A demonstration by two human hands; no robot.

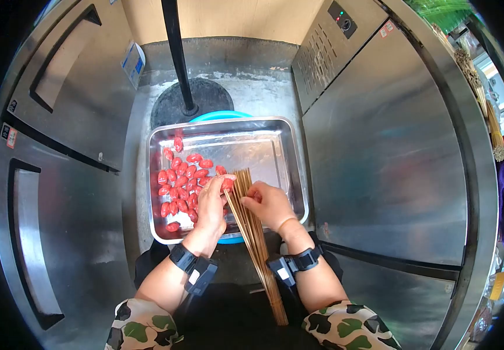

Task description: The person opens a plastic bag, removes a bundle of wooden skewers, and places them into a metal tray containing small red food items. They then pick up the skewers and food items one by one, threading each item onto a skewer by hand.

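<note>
My left hand (210, 205) is closed over the front right of a metal tray, with a glossy red oval piece (227, 184) pinched at its fingertips. Right beside it, a bundle of thin bamboo skewers (257, 248) slants from over the tray down toward my lap. My right hand (270, 207) has its fingers curled together at the upper right side of the bundle, gripping at the skewers. Many more red oval pieces (185, 175) lie loose in the left half of the tray (298, 169).
Under the tray shows a blue rim (222, 115). Behind it a black pole (177, 52) rises from a round black base (164, 105). Steel cabinets with handles (27, 239) stand close on the left, and a steel cabinet (386, 146) on the right. More bundled sticks (493, 131) lie at the far right.
</note>
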